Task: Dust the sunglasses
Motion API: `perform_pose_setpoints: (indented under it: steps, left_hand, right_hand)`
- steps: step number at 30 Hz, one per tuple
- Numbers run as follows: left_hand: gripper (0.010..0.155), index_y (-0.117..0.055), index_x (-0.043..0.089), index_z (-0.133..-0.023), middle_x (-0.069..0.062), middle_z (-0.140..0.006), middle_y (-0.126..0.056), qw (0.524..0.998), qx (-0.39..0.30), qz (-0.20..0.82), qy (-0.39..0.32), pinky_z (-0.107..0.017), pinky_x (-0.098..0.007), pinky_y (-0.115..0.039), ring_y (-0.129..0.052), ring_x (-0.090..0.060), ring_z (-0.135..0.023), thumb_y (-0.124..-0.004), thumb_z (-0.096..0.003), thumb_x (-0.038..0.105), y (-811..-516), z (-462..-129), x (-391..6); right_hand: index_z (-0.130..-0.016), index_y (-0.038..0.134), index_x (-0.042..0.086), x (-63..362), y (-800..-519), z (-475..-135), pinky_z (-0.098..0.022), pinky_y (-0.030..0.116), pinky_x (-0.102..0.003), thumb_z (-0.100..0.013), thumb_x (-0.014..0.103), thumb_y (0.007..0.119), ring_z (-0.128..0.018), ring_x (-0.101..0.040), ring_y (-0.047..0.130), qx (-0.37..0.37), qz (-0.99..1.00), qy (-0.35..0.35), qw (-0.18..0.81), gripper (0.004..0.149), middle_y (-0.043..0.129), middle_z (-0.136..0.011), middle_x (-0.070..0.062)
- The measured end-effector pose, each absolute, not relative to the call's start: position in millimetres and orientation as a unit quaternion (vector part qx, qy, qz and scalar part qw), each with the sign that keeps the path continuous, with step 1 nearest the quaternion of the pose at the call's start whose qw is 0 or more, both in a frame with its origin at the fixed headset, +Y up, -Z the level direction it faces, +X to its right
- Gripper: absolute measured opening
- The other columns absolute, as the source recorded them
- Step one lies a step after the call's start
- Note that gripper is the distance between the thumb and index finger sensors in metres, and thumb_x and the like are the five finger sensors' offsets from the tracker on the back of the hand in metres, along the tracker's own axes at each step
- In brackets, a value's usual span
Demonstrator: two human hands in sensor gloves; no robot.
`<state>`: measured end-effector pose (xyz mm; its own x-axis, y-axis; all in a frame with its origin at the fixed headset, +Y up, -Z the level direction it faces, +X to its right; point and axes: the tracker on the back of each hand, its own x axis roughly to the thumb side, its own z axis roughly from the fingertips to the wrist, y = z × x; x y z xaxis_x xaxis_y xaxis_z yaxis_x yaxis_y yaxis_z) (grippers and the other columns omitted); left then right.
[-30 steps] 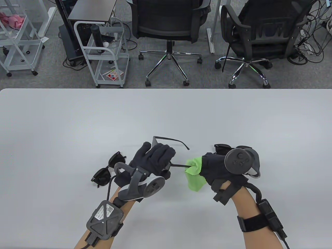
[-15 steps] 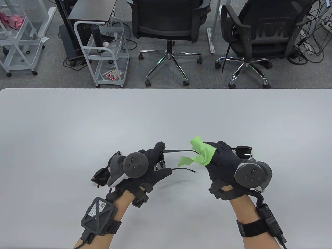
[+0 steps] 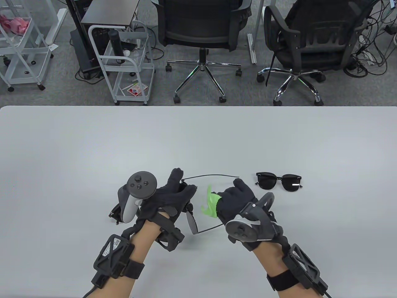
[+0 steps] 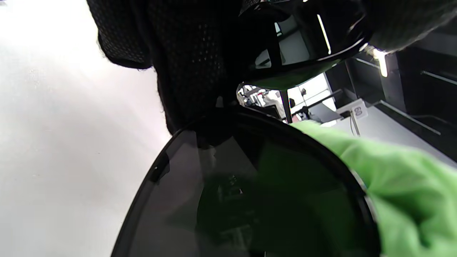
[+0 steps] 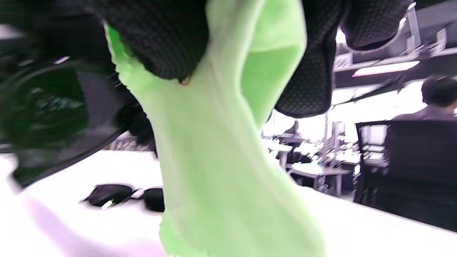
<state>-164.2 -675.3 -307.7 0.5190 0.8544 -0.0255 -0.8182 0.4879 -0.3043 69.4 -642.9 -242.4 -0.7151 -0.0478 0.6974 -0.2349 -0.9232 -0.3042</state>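
My left hand (image 3: 173, 198) grips a pair of black sunglasses (image 3: 192, 222) by the frame, held above the table with both arms spread out to the right. The left wrist view shows one dark lens (image 4: 250, 200) close up. My right hand (image 3: 235, 201) pinches a green cloth (image 3: 211, 205) and holds it beside the held sunglasses. The cloth hangs from my fingers in the right wrist view (image 5: 221, 160) and shows at the lens edge in the left wrist view (image 4: 403, 185). A second pair of sunglasses (image 3: 279, 181) lies on the table to the right.
A third pair of sunglasses (image 3: 116, 214) lies on the white table (image 3: 93, 149) at the left, mostly hidden under my left hand's tracker. Office chairs and wire carts stand on the floor beyond the table's far edge.
My left hand turned the sunglasses so a lens points down toward me. My right hand moved left and down with the cloth, uncovering the pair lying at the right.
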Motion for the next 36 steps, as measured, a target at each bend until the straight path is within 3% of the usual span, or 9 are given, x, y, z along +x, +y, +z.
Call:
perform_pose_setpoints:
  steps: [7, 11, 14, 17, 22, 26, 27, 30, 36]
  left_hand:
    - [0.098, -0.031, 0.018, -0.108, 0.002, -0.094, -0.082, 0.839, -0.116, 0.530, -0.040, -0.066, -0.044, -0.079, -0.116, -0.013, -0.053, -0.065, -0.0375, 0.076, -674, -311, -180]
    - [0.097, -0.029, 0.018, -0.108, 0.002, -0.096, -0.080, 0.823, -0.106, 0.557, -0.031, -0.066, -0.044, -0.078, -0.115, -0.014, -0.056, -0.066, -0.0380, 0.075, -672, -312, -187]
    - [0.097, -0.028, 0.018, -0.108, 0.002, -0.096, -0.079, 0.821, -0.108, 0.560, -0.027, -0.067, -0.043, -0.078, -0.115, -0.014, -0.055, -0.066, -0.0380, 0.075, -673, -313, -188]
    - [0.097, -0.028, 0.018, -0.107, 0.003, -0.097, -0.078, 0.826, -0.106, 0.553, -0.032, -0.067, -0.043, -0.078, -0.115, -0.014, -0.057, -0.066, -0.0381, 0.074, -673, -313, -186]
    - [0.097, -0.027, 0.020, -0.108, 0.004, -0.099, -0.077, 0.838, -0.096, 0.535, -0.056, -0.068, -0.043, -0.077, -0.115, -0.013, -0.057, -0.066, -0.0378, 0.075, -668, -311, -180]
    - [0.097, -0.027, 0.020, -0.108, 0.003, -0.099, -0.077, 0.834, -0.102, 0.537, -0.069, -0.068, -0.043, -0.078, -0.115, -0.013, -0.057, -0.066, -0.0378, 0.074, -667, -307, -173]
    - [0.097, -0.027, 0.020, -0.108, 0.003, -0.099, -0.076, 0.832, -0.100, 0.540, -0.071, -0.069, -0.042, -0.078, -0.115, -0.012, -0.057, -0.066, -0.0378, 0.074, -666, -306, -171]
    - [0.096, -0.027, 0.019, -0.107, 0.003, -0.099, -0.076, 0.831, -0.099, 0.543, -0.074, -0.069, -0.040, -0.078, -0.116, -0.012, -0.057, -0.065, -0.0380, 0.074, -664, -305, -170]
    - [0.097, -0.027, 0.018, -0.107, 0.002, -0.099, -0.076, 0.812, -0.126, 0.567, -0.057, -0.069, -0.039, -0.079, -0.116, -0.011, -0.057, -0.066, -0.0380, 0.074, -676, -308, -170]
  right_hand:
    - [-0.090, 0.082, 0.012, 54, -654, -235, -0.061, 0.062, -0.070, -0.044, 0.033, 0.085, -0.080, -0.041, 0.093, 0.453, 0.885, -0.079, 0.077, 0.051, 0.093, -0.090, -0.012]
    - [-0.102, 0.064, 0.014, 53, -659, -238, -0.063, 0.054, -0.072, -0.045, 0.032, 0.082, -0.094, -0.046, 0.077, 0.448, 0.893, -0.012, 0.022, 0.062, 0.073, -0.106, -0.014]
    - [-0.105, 0.054, 0.011, 53, -663, -240, -0.062, 0.044, -0.075, -0.045, 0.021, 0.080, -0.098, -0.052, 0.063, 0.444, 0.893, 0.052, 0.055, 0.066, 0.059, -0.111, -0.019]
    - [-0.103, 0.055, 0.014, 51, -659, -237, -0.062, 0.045, -0.073, -0.043, 0.011, 0.078, -0.099, -0.049, 0.064, 0.442, 0.895, 0.057, 0.027, 0.065, 0.058, -0.110, -0.020]
    - [-0.099, 0.067, 0.017, 50, -655, -237, -0.063, 0.053, -0.070, -0.044, 0.009, 0.076, -0.088, -0.047, 0.083, 0.441, 0.895, 0.042, 0.051, 0.057, 0.074, -0.102, -0.020]
    - [-0.086, 0.088, 0.014, 48, -651, -236, -0.058, 0.071, -0.061, -0.039, 0.028, 0.088, -0.058, -0.033, 0.110, 0.419, 0.902, -0.084, 0.054, 0.048, 0.103, -0.077, -0.012]
    - [-0.083, 0.090, 0.013, 46, -652, -235, -0.058, 0.073, -0.061, -0.038, 0.033, 0.090, -0.052, -0.031, 0.112, 0.410, 0.904, -0.107, 0.049, 0.050, 0.105, -0.072, -0.010]
    - [-0.085, 0.088, 0.014, 41, -658, -234, -0.059, 0.069, -0.063, -0.037, 0.043, 0.091, -0.054, -0.031, 0.108, 0.399, 0.911, -0.107, 0.005, 0.057, 0.104, -0.075, -0.009]
    - [-0.079, 0.094, 0.014, 38, -666, -237, -0.059, 0.069, -0.064, -0.038, 0.038, 0.089, -0.049, -0.029, 0.106, 0.418, 0.903, -0.094, 0.011, 0.047, 0.106, -0.067, -0.007]
